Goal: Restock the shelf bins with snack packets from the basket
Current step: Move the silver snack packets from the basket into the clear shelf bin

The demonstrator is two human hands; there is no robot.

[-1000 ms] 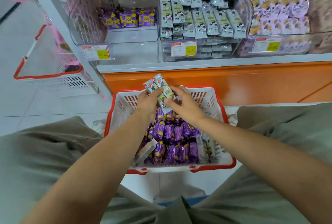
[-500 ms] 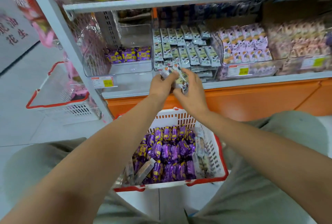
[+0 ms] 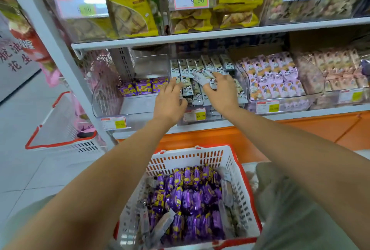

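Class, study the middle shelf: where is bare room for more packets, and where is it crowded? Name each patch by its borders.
Free: the left bin has bare floor between the purple packets at its back and its front wall. Crowded: the middle bin of white packets, where the left hand and right hand reach, and the pink packets beside it.

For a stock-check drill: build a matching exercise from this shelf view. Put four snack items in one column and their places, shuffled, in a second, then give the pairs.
Items
1. heap of purple packets
2. yellow biscuit bags
3. lilac packets
4. grey-white packet

Places
A. clear bin just right of the middle bin
B. held by the right hand over the middle bin
C. red-rimmed white basket
D. top shelf

Pairs: 1-C, 2-D, 3-A, 4-B
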